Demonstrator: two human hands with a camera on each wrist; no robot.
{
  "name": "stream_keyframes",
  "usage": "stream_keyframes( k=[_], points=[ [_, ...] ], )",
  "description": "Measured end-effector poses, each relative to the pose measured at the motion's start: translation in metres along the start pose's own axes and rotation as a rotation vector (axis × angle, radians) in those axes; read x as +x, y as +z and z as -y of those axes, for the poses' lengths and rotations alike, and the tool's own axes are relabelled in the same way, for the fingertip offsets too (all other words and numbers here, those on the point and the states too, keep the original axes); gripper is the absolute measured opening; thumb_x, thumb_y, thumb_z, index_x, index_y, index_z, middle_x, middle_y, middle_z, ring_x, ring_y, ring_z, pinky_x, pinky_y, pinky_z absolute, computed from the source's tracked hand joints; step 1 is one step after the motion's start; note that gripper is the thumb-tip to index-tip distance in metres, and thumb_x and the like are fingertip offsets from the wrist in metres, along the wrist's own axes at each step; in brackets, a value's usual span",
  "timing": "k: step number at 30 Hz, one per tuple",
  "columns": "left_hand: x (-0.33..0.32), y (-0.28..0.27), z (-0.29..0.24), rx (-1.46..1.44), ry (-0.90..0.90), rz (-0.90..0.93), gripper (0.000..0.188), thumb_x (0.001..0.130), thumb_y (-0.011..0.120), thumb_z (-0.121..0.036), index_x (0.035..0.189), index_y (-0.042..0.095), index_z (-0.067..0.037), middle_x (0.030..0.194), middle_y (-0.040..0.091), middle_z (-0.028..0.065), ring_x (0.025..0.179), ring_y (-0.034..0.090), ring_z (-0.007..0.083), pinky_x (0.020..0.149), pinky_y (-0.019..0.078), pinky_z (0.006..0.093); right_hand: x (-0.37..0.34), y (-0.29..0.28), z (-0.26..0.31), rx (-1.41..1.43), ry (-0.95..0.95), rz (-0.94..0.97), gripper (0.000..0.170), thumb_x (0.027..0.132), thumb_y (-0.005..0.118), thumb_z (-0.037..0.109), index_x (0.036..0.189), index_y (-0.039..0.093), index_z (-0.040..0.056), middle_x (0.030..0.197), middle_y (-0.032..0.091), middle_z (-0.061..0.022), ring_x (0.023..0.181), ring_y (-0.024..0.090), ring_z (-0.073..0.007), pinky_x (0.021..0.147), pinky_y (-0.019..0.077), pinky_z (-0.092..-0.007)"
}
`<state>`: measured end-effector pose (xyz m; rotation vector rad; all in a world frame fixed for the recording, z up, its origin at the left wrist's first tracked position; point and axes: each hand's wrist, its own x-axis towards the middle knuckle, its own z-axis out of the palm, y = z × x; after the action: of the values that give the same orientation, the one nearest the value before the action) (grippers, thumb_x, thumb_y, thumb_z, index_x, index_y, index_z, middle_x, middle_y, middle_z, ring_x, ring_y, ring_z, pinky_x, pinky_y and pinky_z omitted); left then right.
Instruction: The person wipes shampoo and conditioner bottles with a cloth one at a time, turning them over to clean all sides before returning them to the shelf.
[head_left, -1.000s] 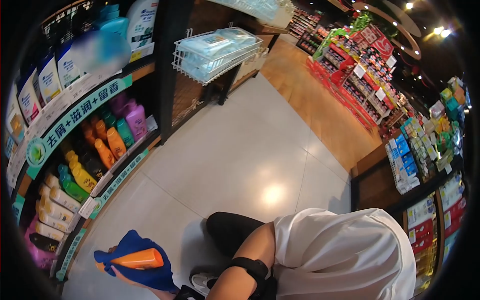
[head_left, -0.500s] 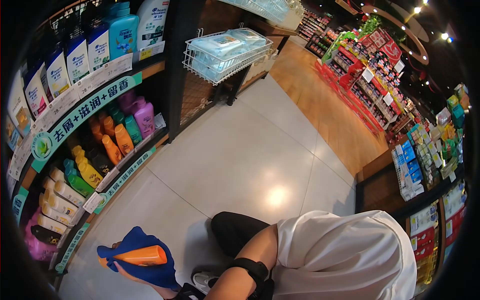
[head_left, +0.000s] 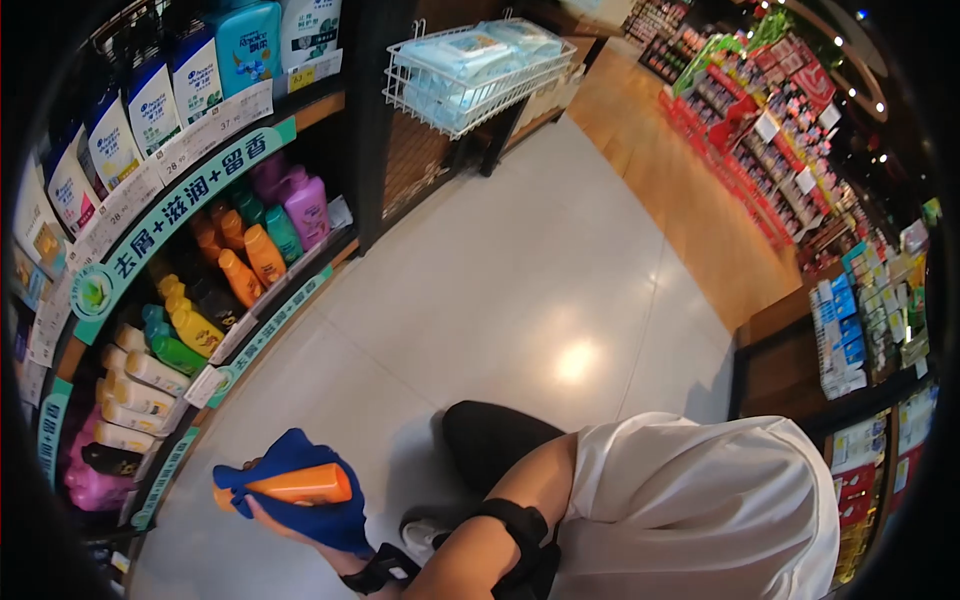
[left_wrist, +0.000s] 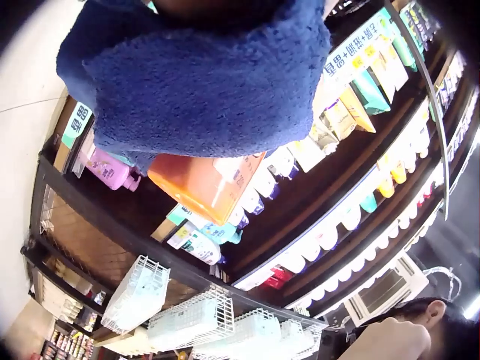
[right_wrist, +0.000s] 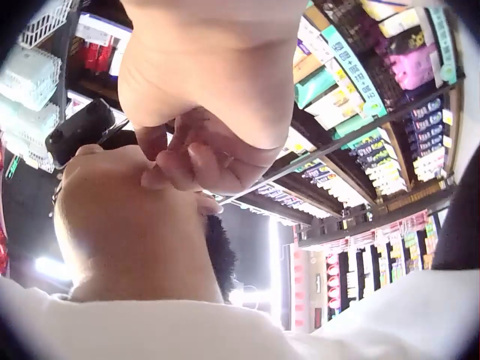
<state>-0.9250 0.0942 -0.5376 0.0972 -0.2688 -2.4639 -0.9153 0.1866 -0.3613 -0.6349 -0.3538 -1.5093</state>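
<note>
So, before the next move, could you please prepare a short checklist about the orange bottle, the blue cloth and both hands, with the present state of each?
1. Left hand has a hold on the orange bottle: ok, gripped through the blue cloth.
2. Cloth covers the whole bottle: not ok, an orange end sticks out.
3. Right hand free: ok, no object shows in it.
4. Bottle on the shelf: not ok, it is held in the air, apart from it.
5. Bottle closed: cannot tell.

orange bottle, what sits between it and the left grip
Blue cloth lies between the orange bottle and the left grip, as the head view shows.
</note>
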Motion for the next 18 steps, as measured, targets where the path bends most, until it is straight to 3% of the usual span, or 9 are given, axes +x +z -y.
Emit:
stream_keyframes(
  k=[2, 3, 4, 6, 8, 12, 16, 17, 18],
  points=[
    [0.002, 0.021, -0.020, 0.127, 0.021, -0.005, 0.029, 0.088, 0.055, -0.037, 0.087, 0.042, -0.011, 0.085, 0.040, -0.0008, 0.079, 0.041, 0.0100, 0.069, 0.0354, 0.0242, -0.004, -0.004, 0.022, 0.005, 0.296, 0.128, 0.028, 0.089, 0.060, 0.017, 0.100, 0.054, -0.0081, 0.094, 0.059, -0.0092, 0.085, 0.055, -0.0105, 0.069, 0.0453, -0.0258],
    [0.003, 0.039, -0.023, 0.078, -0.052, -0.027, 0.031, 0.088, 0.052, -0.040, 0.085, 0.042, -0.011, 0.082, 0.040, -0.0002, 0.076, 0.041, 0.0119, 0.068, 0.0354, 0.0253, -0.002, 0.008, 0.018, 0.204, 0.153, 0.096, 0.030, 0.091, 0.058, 0.017, 0.108, 0.054, -0.0082, 0.098, 0.059, -0.0083, 0.087, 0.054, -0.0096, 0.070, 0.0449, -0.0250],
    [0.007, 0.052, -0.023, 0.296, 0.062, -0.334, 0.033, 0.088, 0.049, -0.044, 0.085, 0.044, -0.011, 0.080, 0.039, 0.0000, 0.072, 0.042, 0.0137, 0.066, 0.0363, 0.0261, 0.004, 0.020, 0.024, 0.236, 0.142, 0.129, 0.030, 0.091, 0.058, 0.017, 0.108, 0.054, -0.0082, 0.098, 0.059, -0.0083, 0.087, 0.054, -0.0096, 0.070, 0.0449, -0.0250],
    [0.020, 0.067, -0.035, 0.236, -0.183, -0.013, 0.040, 0.088, 0.047, -0.047, 0.091, 0.050, -0.008, 0.082, 0.048, 0.0033, 0.072, 0.049, 0.0177, 0.067, 0.0419, 0.0283, 0.014, 0.038, 0.041, -0.102, 0.116, -0.087, 0.032, 0.093, 0.055, 0.016, 0.113, 0.052, -0.0087, 0.102, 0.059, -0.0090, 0.091, 0.054, -0.0107, 0.073, 0.0445, -0.0248],
    [0.028, 0.094, -0.036, 0.471, -0.195, -0.269, 0.049, 0.089, 0.045, -0.049, 0.102, 0.053, -0.003, 0.089, 0.057, 0.0083, 0.077, 0.057, 0.0212, 0.071, 0.0473, 0.0322, 0.017, 0.049, 0.053, -0.020, 0.100, -0.059, 0.030, 0.094, 0.051, 0.014, 0.112, 0.053, -0.0089, 0.105, 0.059, -0.0116, 0.092, 0.054, -0.0139, 0.077, 0.0439, -0.0251],
    [0.046, 0.102, -0.041, 0.544, -0.400, -0.253, 0.055, 0.090, 0.045, -0.049, 0.110, 0.052, 0.001, 0.094, 0.062, 0.0135, 0.083, 0.062, 0.0256, 0.075, 0.0499, 0.0364, 0.025, 0.037, 0.034, -0.100, 0.227, 0.332, 0.023, 0.092, 0.050, 0.013, 0.101, 0.057, -0.0082, 0.089, 0.061, -0.0115, 0.079, 0.058, -0.0187, 0.068, 0.0449, -0.0285],
    [0.049, 0.085, -0.032, 0.428, -0.541, -0.323, 0.024, 0.087, 0.061, -0.028, 0.099, 0.054, -0.009, 0.082, 0.060, 0.0010, 0.066, 0.058, 0.0100, 0.057, 0.0462, 0.0217, 0.035, 0.046, 0.051, -0.260, 0.458, 0.158, 0.026, 0.091, 0.053, 0.012, 0.107, 0.056, -0.0078, 0.093, 0.061, -0.0137, 0.083, 0.058, -0.0229, 0.072, 0.0453, -0.0315],
    [0.048, 0.078, -0.029, 0.412, -0.535, -0.309, 0.027, 0.087, 0.060, -0.028, 0.104, 0.052, -0.009, 0.087, 0.060, 0.0026, 0.074, 0.060, 0.0117, 0.063, 0.0480, 0.0237, 0.037, 0.046, 0.047, -0.185, 0.427, 0.149, 0.027, 0.091, 0.053, 0.013, 0.108, 0.056, -0.0079, 0.096, 0.061, -0.0143, 0.085, 0.058, -0.0234, 0.074, 0.0449, -0.0321],
    [0.043, 0.070, -0.025, 0.483, -0.503, -0.240, 0.048, 0.090, 0.051, -0.038, 0.119, 0.046, -0.001, 0.111, 0.059, 0.0172, 0.100, 0.060, 0.0285, 0.092, 0.0458, 0.0399, 0.034, 0.045, 0.038, -0.117, 0.391, 0.126, 0.029, 0.091, 0.053, 0.013, 0.110, 0.055, -0.0079, 0.099, 0.060, -0.0148, 0.088, 0.058, -0.0239, 0.076, 0.0444, -0.0327]
  ],
)
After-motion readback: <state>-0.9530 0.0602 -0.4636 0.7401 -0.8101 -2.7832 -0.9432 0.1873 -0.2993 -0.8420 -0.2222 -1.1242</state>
